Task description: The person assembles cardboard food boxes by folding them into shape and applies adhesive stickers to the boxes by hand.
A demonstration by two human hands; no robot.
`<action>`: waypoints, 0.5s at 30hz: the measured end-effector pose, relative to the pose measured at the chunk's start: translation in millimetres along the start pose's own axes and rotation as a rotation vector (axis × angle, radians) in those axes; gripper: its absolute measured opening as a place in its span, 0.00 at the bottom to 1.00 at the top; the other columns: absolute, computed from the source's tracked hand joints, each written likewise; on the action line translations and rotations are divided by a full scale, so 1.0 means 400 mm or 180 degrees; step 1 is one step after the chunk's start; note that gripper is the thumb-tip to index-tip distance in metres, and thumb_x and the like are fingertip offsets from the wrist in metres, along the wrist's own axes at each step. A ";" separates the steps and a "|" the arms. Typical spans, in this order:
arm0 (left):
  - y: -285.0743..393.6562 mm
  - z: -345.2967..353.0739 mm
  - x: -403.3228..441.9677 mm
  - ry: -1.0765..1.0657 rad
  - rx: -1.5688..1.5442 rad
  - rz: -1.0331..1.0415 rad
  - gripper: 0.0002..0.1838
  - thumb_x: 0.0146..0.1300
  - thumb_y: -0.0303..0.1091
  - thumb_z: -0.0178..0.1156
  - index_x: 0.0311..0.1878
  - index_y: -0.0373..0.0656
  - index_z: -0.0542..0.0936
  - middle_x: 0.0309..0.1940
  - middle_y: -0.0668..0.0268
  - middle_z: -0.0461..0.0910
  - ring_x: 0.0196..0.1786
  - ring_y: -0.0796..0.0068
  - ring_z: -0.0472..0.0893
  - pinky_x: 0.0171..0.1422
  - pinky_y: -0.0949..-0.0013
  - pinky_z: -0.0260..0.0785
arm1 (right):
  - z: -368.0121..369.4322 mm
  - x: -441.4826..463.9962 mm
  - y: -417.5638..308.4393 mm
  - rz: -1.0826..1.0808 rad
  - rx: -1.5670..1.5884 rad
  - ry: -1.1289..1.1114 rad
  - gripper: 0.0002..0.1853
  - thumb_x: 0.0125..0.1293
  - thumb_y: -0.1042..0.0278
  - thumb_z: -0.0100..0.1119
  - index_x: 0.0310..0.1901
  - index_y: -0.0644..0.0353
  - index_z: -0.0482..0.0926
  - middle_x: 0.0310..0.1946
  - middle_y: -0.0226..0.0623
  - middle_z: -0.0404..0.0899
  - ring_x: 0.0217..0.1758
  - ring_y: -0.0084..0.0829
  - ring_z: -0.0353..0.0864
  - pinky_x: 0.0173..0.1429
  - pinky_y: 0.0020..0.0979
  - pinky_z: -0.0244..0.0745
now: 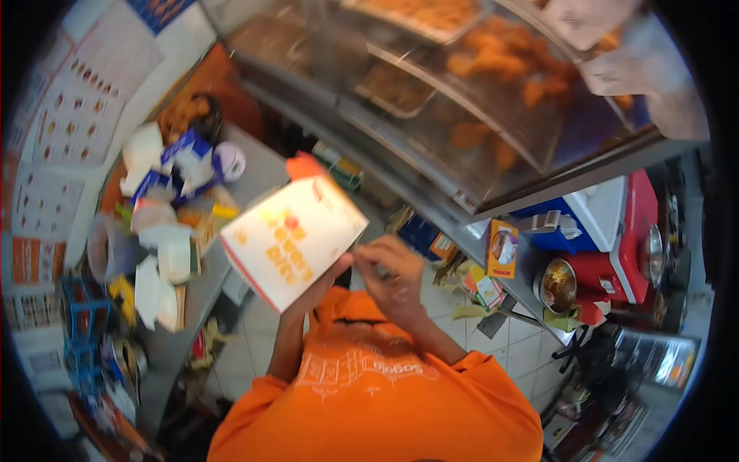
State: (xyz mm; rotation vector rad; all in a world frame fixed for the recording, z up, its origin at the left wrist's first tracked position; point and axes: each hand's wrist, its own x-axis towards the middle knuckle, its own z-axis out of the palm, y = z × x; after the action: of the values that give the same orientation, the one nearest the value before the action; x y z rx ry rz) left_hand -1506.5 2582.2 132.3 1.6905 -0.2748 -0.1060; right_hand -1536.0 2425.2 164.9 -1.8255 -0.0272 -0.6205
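A white cardboard food box (289,235) with yellow and orange lettering and red edges is held up, tilted, in front of my chest. My left hand (325,283) supports it from its lower right side, with most of the fingers hidden behind the box. Close to the box's right corner is my right hand (394,276), its fingers curled together. A small dark spot shows between those fingers, but I cannot make out what it is. Whether the right fingertips touch the box is also unclear.
A glass display case (431,100) with fried food stands ahead. On the left counter (212,254) are cartons, a clear plastic tub (112,246) and blue baskets (83,308). To the right are a red cooler (635,239), a metal pot (557,283) and an orange carton (502,250).
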 end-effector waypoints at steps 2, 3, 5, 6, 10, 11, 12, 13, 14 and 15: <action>0.011 0.006 0.011 -0.0029 -0.0163 0.0239 0.19 0.65 0.33 0.67 0.58 0.41 0.78 0.51 0.68 0.81 0.54 0.74 0.79 0.59 0.69 0.72 | -0.006 0.013 0.010 -0.0237 -0.0171 -0.0075 0.08 0.51 0.79 0.73 0.31 0.62 0.82 0.27 0.37 0.77 0.30 0.35 0.76 0.33 0.32 0.71; -0.025 -0.010 0.001 -0.0244 -0.0163 0.0040 0.18 0.65 0.30 0.67 0.57 0.39 0.78 0.51 0.66 0.81 0.52 0.74 0.78 0.56 0.69 0.73 | -0.013 0.023 0.010 -0.0356 -0.0234 0.0092 0.08 0.51 0.79 0.73 0.31 0.62 0.82 0.27 0.37 0.77 0.30 0.35 0.76 0.33 0.32 0.71; -0.019 0.008 0.013 -0.0164 -0.0772 -0.0082 0.14 0.67 0.28 0.64 0.53 0.33 0.78 0.49 0.63 0.80 0.51 0.74 0.78 0.54 0.73 0.72 | -0.019 0.037 0.008 -0.0522 -0.0433 0.0105 0.11 0.47 0.74 0.76 0.26 0.60 0.79 0.24 0.34 0.72 0.29 0.36 0.71 0.32 0.34 0.67; 0.006 0.017 0.021 -0.0295 -0.1170 -0.0311 0.21 0.65 0.35 0.67 0.55 0.33 0.76 0.46 0.65 0.80 0.52 0.76 0.78 0.57 0.70 0.70 | -0.023 0.047 0.008 -0.0641 -0.0534 0.0245 0.17 0.47 0.68 0.79 0.22 0.59 0.74 0.22 0.32 0.68 0.24 0.32 0.66 0.28 0.31 0.63; 0.022 0.001 0.054 -0.0967 -0.1609 -0.0550 0.20 0.66 0.28 0.65 0.59 0.34 0.74 0.50 0.63 0.79 0.57 0.73 0.76 0.63 0.68 0.67 | -0.024 0.026 0.045 0.0425 0.0017 0.0170 0.25 0.51 0.61 0.79 0.19 0.60 0.66 0.17 0.32 0.65 0.17 0.24 0.59 0.21 0.29 0.56; 0.039 0.004 0.053 -0.1383 -0.0752 -0.0064 0.27 0.64 0.28 0.65 0.65 0.37 0.68 0.54 0.63 0.77 0.56 0.74 0.76 0.63 0.68 0.67 | -0.025 0.023 0.049 0.0393 0.0033 0.0211 0.25 0.51 0.61 0.79 0.19 0.60 0.66 0.17 0.32 0.65 0.17 0.24 0.59 0.21 0.29 0.56; 0.038 0.004 0.061 -0.1585 -0.0300 0.0184 0.31 0.64 0.28 0.66 0.68 0.38 0.66 0.55 0.62 0.76 0.56 0.74 0.76 0.63 0.69 0.67 | -0.030 0.020 0.053 0.0414 -0.0082 0.0263 0.25 0.51 0.61 0.79 0.19 0.60 0.66 0.15 0.31 0.64 0.17 0.23 0.58 0.21 0.29 0.56; 0.037 0.003 0.068 -0.1759 0.0138 0.0461 0.34 0.63 0.28 0.66 0.70 0.39 0.63 0.57 0.62 0.75 0.56 0.75 0.77 0.63 0.69 0.68 | -0.037 0.016 0.058 0.0435 -0.0197 0.0306 0.25 0.51 0.61 0.79 0.19 0.60 0.66 0.13 0.30 0.62 0.16 0.23 0.57 0.20 0.29 0.55; 0.003 -0.008 0.079 -0.2232 0.0148 0.0298 0.37 0.61 0.26 0.66 0.72 0.41 0.60 0.60 0.62 0.73 0.57 0.75 0.76 0.62 0.68 0.69 | -0.043 0.004 0.063 0.0394 -0.0347 0.0111 0.19 0.57 0.65 0.74 0.24 0.62 0.70 0.20 0.35 0.69 0.22 0.26 0.67 0.26 0.29 0.66; 0.005 -0.028 0.082 -0.2508 0.0354 -0.0313 0.37 0.60 0.23 0.66 0.71 0.41 0.61 0.58 0.63 0.74 0.56 0.75 0.77 0.60 0.69 0.70 | -0.041 0.014 0.056 0.0369 -0.0327 0.0141 0.19 0.57 0.65 0.74 0.24 0.62 0.70 0.20 0.35 0.69 0.22 0.26 0.67 0.26 0.29 0.66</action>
State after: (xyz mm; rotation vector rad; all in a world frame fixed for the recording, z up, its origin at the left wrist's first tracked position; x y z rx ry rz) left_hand -1472.6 2584.7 138.7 1.7059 -0.7917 -0.8504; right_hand -1530.5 2401.2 151.0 -1.8969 0.1416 -0.5892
